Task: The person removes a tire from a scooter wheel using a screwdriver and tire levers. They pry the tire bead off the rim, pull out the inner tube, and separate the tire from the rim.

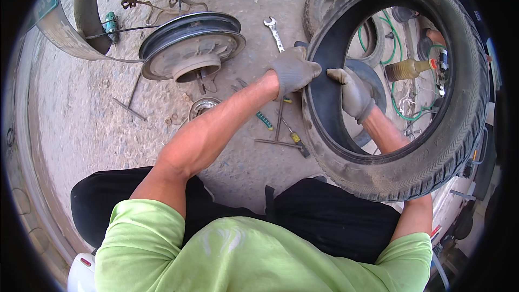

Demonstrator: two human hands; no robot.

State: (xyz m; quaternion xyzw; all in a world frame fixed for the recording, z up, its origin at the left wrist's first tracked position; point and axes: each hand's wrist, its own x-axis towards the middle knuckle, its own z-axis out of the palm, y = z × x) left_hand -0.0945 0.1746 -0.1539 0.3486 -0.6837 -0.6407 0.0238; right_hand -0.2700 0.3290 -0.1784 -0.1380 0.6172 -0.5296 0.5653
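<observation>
A worn black scooter-type tire (403, 174) is held up tilted on the right, its opening facing me. My left hand (294, 71), in a grey glove, is closed at the tire's left edge, fingertips over the bead. A short dark piece sticks out above that fist; its kind is unclear. My right hand (357, 96), also gloved, shows through the opening, its forearm passing behind the tire. Its thumb lies along the inner wall and its fingers curl on the rear bead, partly hidden. Left of my hands stands a hub wheel (189, 48) without a tire, mounted on a vehicle.
An open-end wrench (274, 33), a yellow-handled screwdriver (295, 138) and a T-handle wrench (130, 109) lie on the concrete. A metal round part (204, 105) sits below the hub. Behind the tire are another tire (319, 11), a bottle (408, 69) and a green hose (397, 111).
</observation>
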